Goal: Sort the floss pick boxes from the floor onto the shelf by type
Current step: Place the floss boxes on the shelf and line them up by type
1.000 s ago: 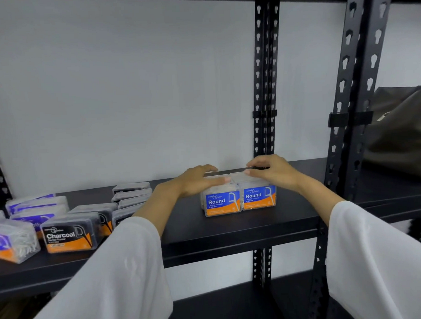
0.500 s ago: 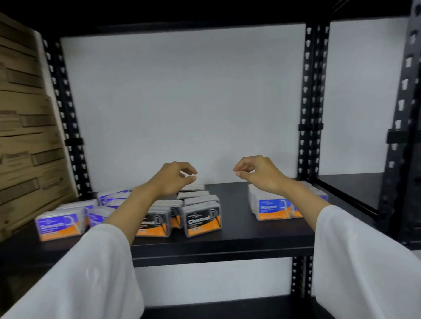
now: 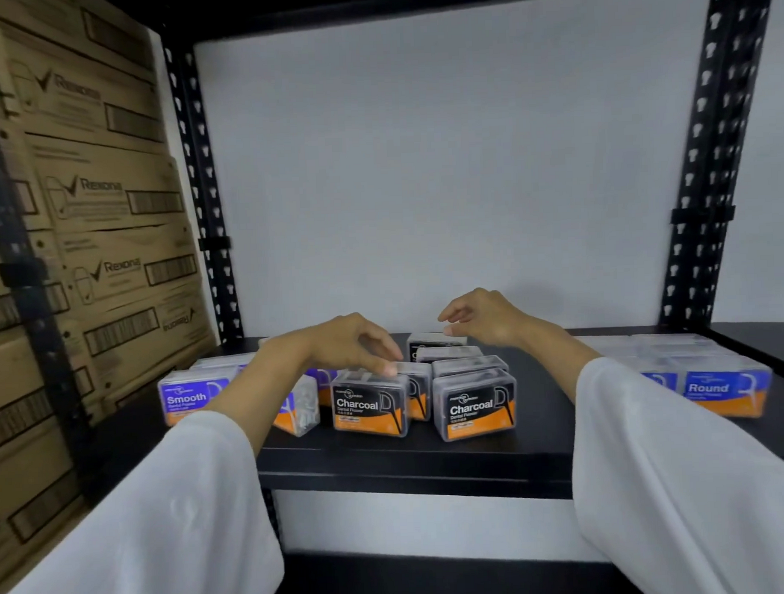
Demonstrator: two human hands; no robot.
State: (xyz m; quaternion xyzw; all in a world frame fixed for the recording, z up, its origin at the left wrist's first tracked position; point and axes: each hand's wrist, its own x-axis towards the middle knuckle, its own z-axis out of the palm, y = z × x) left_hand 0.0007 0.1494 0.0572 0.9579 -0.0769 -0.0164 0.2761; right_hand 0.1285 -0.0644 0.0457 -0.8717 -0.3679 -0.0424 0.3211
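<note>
Head view: left hand (image 3: 352,342) rests curled fingertips on a Charcoal box (image 3: 369,403) on the shelf (image 3: 413,456); right hand (image 3: 484,315) hovers, loosely curled, holding nothing.

Two arms in loose white sleeves, both hands bare.

The left sleeve (image 3: 167,518) is wide, pale white cloth, soft folds, with a faint tone-on-tone motif woven in. The right sleeve (image 3: 681,477) matches it, roomy cuff ending partway along the forearm. Left hand (image 3: 352,342) and right hand (image 3: 484,315) wear no gloves, rings or watch in view.
</note>
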